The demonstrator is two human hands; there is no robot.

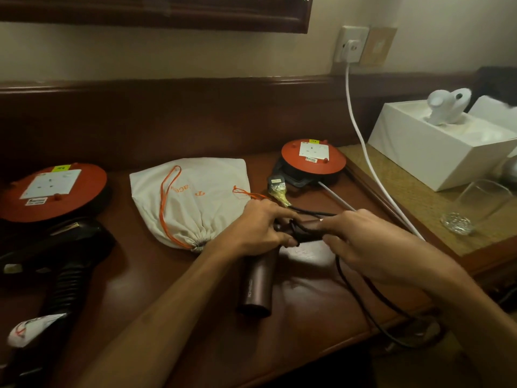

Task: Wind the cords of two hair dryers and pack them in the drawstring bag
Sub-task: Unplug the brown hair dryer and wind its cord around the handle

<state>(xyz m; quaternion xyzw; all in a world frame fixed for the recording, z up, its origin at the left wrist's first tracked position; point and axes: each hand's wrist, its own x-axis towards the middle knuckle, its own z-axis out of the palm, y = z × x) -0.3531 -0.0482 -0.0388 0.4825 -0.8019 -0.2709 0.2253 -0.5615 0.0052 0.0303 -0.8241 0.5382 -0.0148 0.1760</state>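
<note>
The brown hair dryer is lying in the middle of the dark wooden surface, with its round end pointing toward the person and its handle lying sideways under the two hands. Going from big things to small things: the surface is filling most of the view. The white box is sitting far off to the right on a woven mat. The drawstring bag is lying flat just left of the hands, with its orange string looping across the cloth and its bunched mouth facing the person. The black hair dryer is lying at the left edge, well apart from the bag. Two red cord reels are sitting at the back, one at the left and one to the right of the bag. A white cable is hanging down from the wall socket and crossing the surface. The left hand is curling around the brown dryer's handle and gripping it. The right hand is closing its fingers on the black cord, which is wrapping around the handle between the two hands. The rest of the cord is trailing loose past the right arm and dropping over the front edge of the surface.
</note>
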